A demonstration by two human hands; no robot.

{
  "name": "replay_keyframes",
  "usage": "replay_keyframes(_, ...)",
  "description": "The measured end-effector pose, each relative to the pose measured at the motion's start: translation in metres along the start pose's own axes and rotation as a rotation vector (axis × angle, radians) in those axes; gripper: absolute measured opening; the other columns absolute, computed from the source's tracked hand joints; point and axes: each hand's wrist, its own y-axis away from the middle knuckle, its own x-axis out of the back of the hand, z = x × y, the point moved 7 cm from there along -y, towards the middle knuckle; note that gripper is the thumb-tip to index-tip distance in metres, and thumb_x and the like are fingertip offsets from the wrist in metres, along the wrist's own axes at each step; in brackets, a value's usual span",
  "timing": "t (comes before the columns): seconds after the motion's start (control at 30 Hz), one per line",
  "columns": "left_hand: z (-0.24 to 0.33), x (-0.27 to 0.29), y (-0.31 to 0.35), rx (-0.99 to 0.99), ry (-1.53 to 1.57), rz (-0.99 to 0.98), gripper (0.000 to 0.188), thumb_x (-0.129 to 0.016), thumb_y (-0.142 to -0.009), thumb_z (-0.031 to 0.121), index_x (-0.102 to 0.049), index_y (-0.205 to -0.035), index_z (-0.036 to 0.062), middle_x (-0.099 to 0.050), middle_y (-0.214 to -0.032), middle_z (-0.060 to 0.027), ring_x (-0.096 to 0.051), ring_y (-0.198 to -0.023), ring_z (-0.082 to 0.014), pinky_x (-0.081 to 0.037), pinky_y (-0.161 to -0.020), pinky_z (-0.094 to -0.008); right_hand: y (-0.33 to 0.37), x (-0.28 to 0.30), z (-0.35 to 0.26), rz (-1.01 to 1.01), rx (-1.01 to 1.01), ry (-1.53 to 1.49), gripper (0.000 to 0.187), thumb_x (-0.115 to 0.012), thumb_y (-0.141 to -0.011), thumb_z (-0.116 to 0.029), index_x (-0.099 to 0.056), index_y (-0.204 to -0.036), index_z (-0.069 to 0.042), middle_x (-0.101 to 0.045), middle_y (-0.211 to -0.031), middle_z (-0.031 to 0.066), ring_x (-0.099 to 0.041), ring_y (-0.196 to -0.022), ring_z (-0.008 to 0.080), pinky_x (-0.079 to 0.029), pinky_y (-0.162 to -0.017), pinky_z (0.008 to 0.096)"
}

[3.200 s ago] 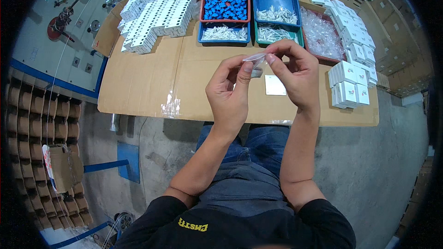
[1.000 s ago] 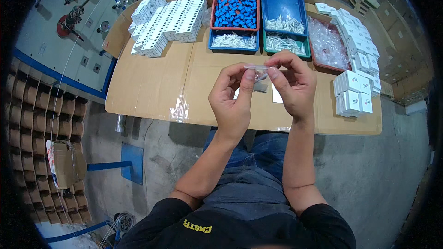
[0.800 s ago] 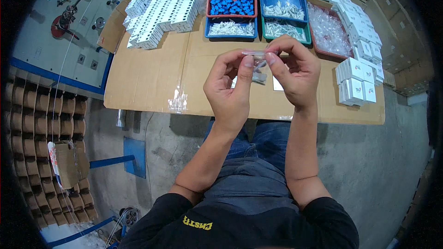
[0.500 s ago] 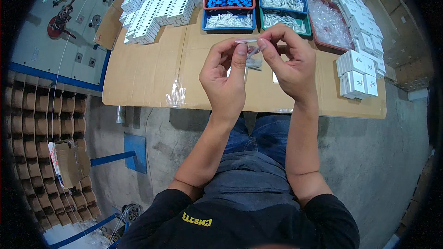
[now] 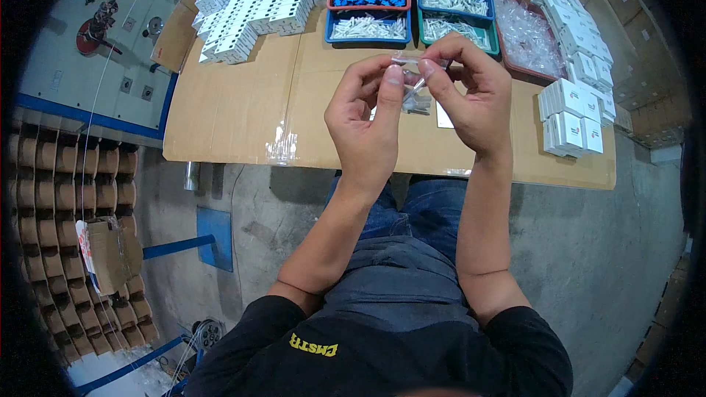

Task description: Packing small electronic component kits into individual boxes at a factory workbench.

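Above the near middle of the cardboard-covered table, my left hand (image 5: 364, 114) and my right hand (image 5: 476, 103) meet at their fingertips. Both are pinched on a short, slender clear piece (image 5: 407, 59), which lies crosswise between them; its exact kind is too small to make out. A thin pale stick (image 5: 416, 87) slants just beneath it, close to the right fingers, and I cannot tell whether it is held. Below the hands, several small grey-white slim pieces (image 5: 418, 106) lie on the cardboard (image 5: 243, 117). A flat white item (image 5: 444, 117) is partly hidden by my right hand.
Stacked white boxes (image 5: 261, 7) fill the back left; more white boxes (image 5: 570, 121) line the right. At the back stand a red tray (image 5: 370, 8) of blue parts, blue (image 5: 366, 42) and green (image 5: 492, 43) trays of white sticks, and a red tray (image 5: 533, 73) of clear plastic.
Both hands have shifted slightly right, still pinching the clear piece. The slanting stick and more of the flat white item now show between them.
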Motion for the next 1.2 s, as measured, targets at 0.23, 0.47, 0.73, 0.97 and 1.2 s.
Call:
replay_keyframes(0.23,0.001,0.004,-0.001,-0.045,-0.046,0.01,0.017,-0.061,-0.1,0.01,-0.061,-0.112,-0.0024,-0.069,-0.1,-0.007,-0.065,-0.089,-0.008,-0.053,-0.076,-0.0211,-0.002,-0.001,-0.001,-0.013,0.025,0.002,0.006,-0.07,-0.088,-0.006,-0.065,-0.089,-0.003,-0.059,-0.078,-0.0028,-0.048,-0.064,0.0014,-0.036,-0.052,0.0178)
replay_keyframes(0.47,0.006,0.003,0.005,-0.158,-0.035,0.054,0.013,-0.063,-0.099,0.009,-0.061,-0.108,-0.0007,-0.065,-0.096,-0.0036,-0.061,-0.088,-0.008,-0.051,-0.079,-0.0237,-0.002,-0.006,-0.012,-0.022,0.088,-0.008,0.007,-0.07,-0.086,-0.004,-0.064,-0.088,-0.003,-0.059,-0.079,-0.0009,-0.047,-0.063,0.0031,-0.034,-0.052,0.0188)
replay_keyframes(0.73,0.0,0.005,-0.001,-0.039,-0.014,0.021,0.012,-0.063,-0.098,0.008,-0.062,-0.107,-0.0002,-0.064,-0.098,-0.0031,-0.06,-0.09,-0.0076,-0.05,-0.077,-0.0231,0.002,-0.007,-0.007,-0.002,0.06,-0.006,0.008,-0.071,-0.086,-0.004,-0.064,-0.088,-0.003,-0.058,-0.078,-0.001,-0.046,-0.062,0.0032,-0.033,-0.052,0.0192)
replay_keyframes(0.97,-0.004,0.007,-0.006,-0.086,-0.017,0.018,0.011,-0.063,-0.098,0.008,-0.063,-0.106,0.0,-0.064,-0.098,-0.0023,-0.058,-0.086,-0.0059,-0.049,-0.075,-0.022,-0.002,-0.012,0.002,-0.017,0.006,-0.019,0.009,-0.072,-0.087,-0.007,-0.064,-0.087,-0.003,-0.057,-0.074,-0.0027,-0.045,-0.061,0.0025,-0.033,-0.052,0.0194)
replay_keyframes(1.2,-0.014,0.007,-0.017,0.035,0.103,0.041,0.01,-0.064,-0.098,0.007,-0.063,-0.106,0.0006,-0.066,-0.094,-0.0023,-0.06,-0.084,-0.0059,-0.05,-0.073,-0.0223,-0.007,-0.013,0.013,0.004,-0.004,0.01,0.008,-0.073,-0.087,-0.006,-0.065,-0.087,-0.002,-0.058,-0.074,-0.0024,-0.047,-0.06,0.0024,-0.035,-0.051,0.0198)
